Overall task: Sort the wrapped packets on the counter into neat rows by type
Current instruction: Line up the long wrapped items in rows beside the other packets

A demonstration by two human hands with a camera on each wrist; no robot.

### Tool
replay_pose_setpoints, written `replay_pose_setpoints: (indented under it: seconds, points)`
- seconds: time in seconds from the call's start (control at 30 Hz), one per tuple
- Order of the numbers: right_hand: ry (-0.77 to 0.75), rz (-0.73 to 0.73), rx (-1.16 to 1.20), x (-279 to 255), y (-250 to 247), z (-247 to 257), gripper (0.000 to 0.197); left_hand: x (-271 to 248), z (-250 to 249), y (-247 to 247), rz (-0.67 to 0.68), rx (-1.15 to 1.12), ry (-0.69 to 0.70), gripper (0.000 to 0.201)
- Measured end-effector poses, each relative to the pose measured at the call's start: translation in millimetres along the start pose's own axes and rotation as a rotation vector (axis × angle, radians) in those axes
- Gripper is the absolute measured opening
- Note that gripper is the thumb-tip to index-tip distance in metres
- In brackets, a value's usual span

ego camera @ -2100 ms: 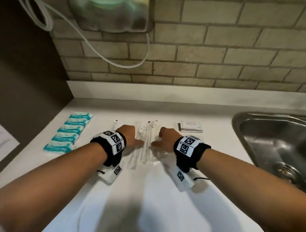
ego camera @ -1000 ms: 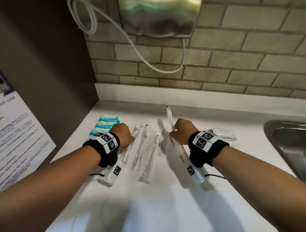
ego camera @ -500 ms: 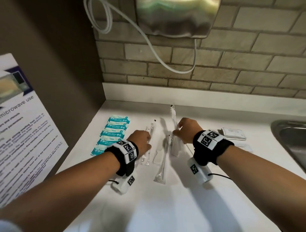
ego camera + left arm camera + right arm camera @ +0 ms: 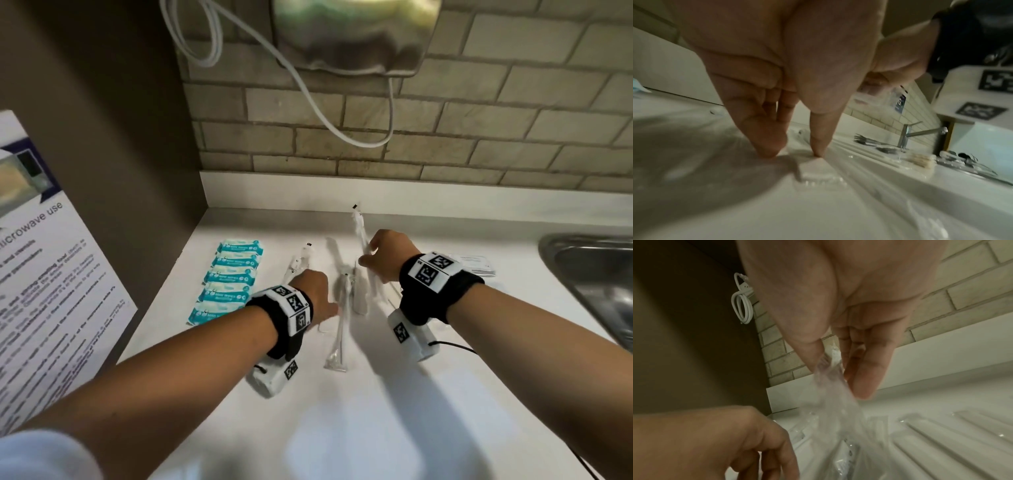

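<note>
Several long clear-wrapped packets lie side by side mid-counter. My right hand pinches one clear packet between thumb and fingers and holds it tilted, its far tip raised toward the wall; the right wrist view shows that pinch on the crinkled wrapper. My left hand reaches in from the left. In the left wrist view its straight fingers and thumb press down at the end of a white item in a clear wrapper. Teal wipe packets form a column at the left.
Flat white packets are stacked to the right of my right wrist. A steel sink lies at the far right, with a tap behind it. A dark wall with a poster bounds the left; a brick wall and hanging cable stand behind.
My right hand has picked up one clear packet and raised its far end. My left hand has slid rightward across the clear packets. The head view has turned left.
</note>
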State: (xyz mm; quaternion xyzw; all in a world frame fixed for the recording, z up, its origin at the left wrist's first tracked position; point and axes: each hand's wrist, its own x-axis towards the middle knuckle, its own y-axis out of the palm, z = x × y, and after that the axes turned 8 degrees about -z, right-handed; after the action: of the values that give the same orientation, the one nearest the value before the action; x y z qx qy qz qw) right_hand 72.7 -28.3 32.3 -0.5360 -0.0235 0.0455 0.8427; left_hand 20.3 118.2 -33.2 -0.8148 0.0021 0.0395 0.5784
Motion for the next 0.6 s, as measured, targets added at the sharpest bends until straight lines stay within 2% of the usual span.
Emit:
replay_pose_setpoints:
  seconds: [0.07, 0.17, 0.3, 0.37, 0.5, 0.6]
  points:
    - [-0.010, -0.011, -0.008, -3.0, -4.9, -2.7, 0.031, 2.0, -7.1, 2.1, 0.028, 0.054, 0.011, 0.041]
    - [-0.025, -0.009, -0.006, -8.1, -8.3, -8.6, 0.029, 6.1, -15.0, 2.4, -0.002, 0.067, -0.013, 0.029]
    - [-0.027, 0.015, -0.022, -11.4, -9.0, -19.1, 0.028, 12.2, -19.6, -6.7, 0.074, -0.009, -0.119, 0.021]
    - [-0.026, 0.026, -0.027, -9.6, -9.8, -23.7, 0.028, 15.7, -17.2, -11.0, 0.070, -0.050, -0.160, 0.016]
    - [-0.015, 0.036, -0.023, -3.7, -9.4, -27.8, 0.029, 6.0, -22.1, -15.1, 0.032, -0.213, -0.112, 0.028]
    - [-0.032, 0.042, -0.033, 2.2, -7.7, -29.7, 0.031, -8.0, -25.6, -9.1, 0.081, -0.245, -0.040, 0.031]
